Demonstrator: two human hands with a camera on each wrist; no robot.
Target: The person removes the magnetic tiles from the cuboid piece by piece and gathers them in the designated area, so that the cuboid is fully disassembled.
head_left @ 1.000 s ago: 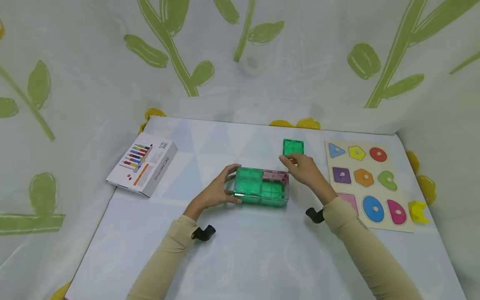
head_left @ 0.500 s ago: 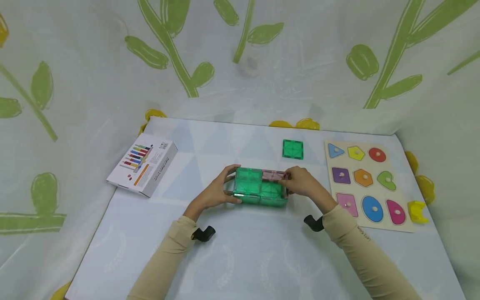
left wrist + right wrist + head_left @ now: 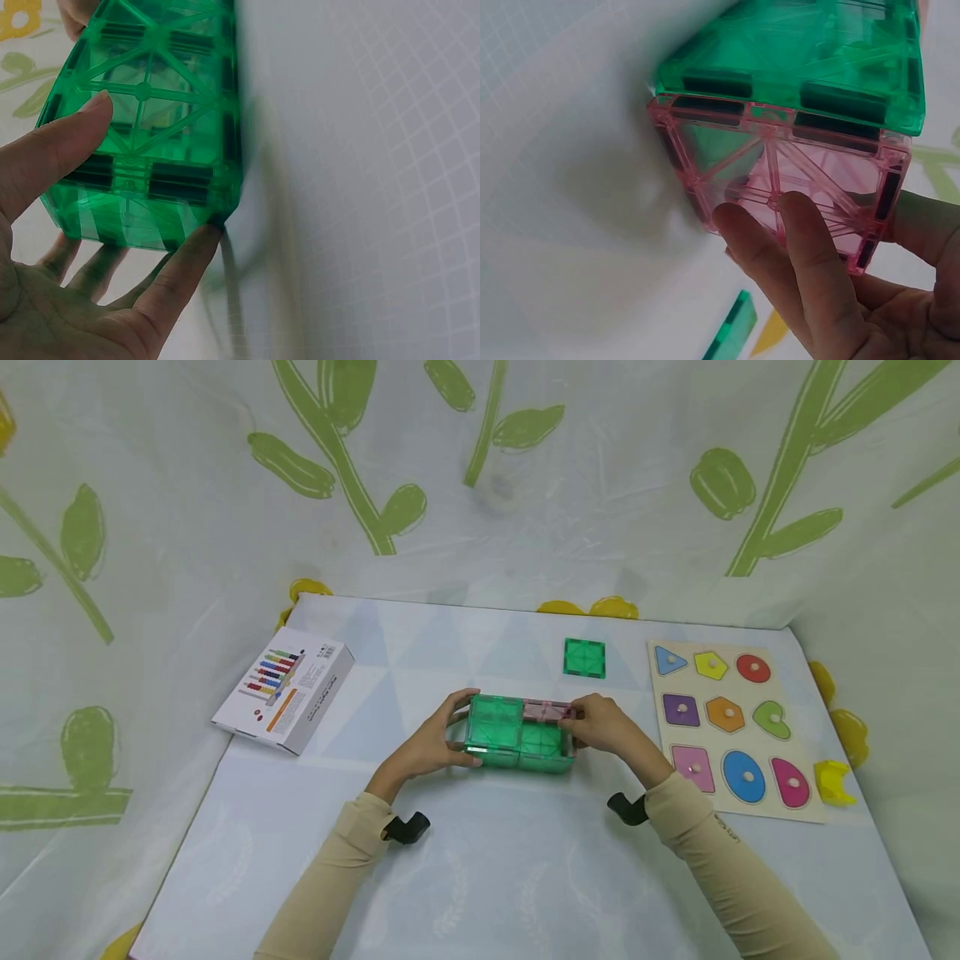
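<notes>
Carefully now, because both your hands are on the block of magnetic tiles [image 3: 495, 722] that sits mid-table [image 3: 465, 843], and its walls probably have little but magnets to hold them together. Your left hand [image 3: 420, 745] grips the green left end, the thumb against one face and the other fingers spread round the end and lower corner. Your right hand [image 3: 603, 724] pinches the far corner of the pink end tile [image 3: 776, 161], with two fingertips against its outer face; how far the remaining fingers reach behind it, you can't fully tell from these views. Any outward pull there could peel the tile's edge away from the green panel [image 3: 810, 56] it meets, and a hard push could tip it inward. Mind the pink strip [image 3: 546, 711] on top, too: it lies right beside your right hand, so a lifted knuckle or a slipped fingertip might knock it out of line. Squeezing unevenly from the two ends could likewise buckle the seams or skew the whole block. Behind it, well apart, the loose green tile [image 3: 584, 658] lies flat; sliding the block too near could make the magnets snap together.
</notes>
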